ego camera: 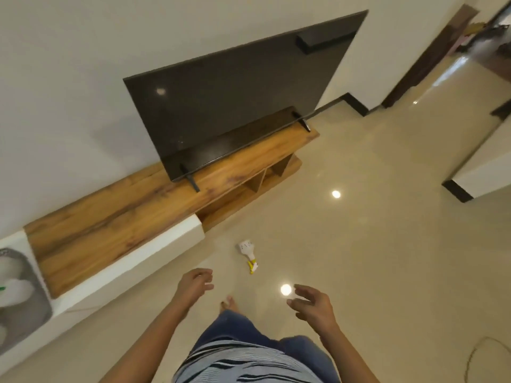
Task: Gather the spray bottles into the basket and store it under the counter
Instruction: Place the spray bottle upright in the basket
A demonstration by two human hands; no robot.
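Striped shirt (246, 363) and blue jeans (235, 327) fill the near edge of the view as a person stands on a glossy cream tiled floor (373, 244), one bare foot (229, 303) showing past the hem. Both arms reach forward with nothing in either grip: the left hand (195, 283) hangs with fingers loosely curled, the right hand (313, 304) is spread wide, fingers apart. Just beyond the hands, a white spray bottle (248, 253) with a yellow trigger head lies on its side on the floor, apart from both hands and nearer the left one. Farther off, a large dark television (235, 95) stands on two feet on a long wood-grain desk (116, 214) set against the white wall, with open cubbies (254, 183) below at its right end. At the left edge, a grey-and-white basket (19, 297) is partly cut off by the frame. A thin cable (481, 352) loops on the floor at near right.
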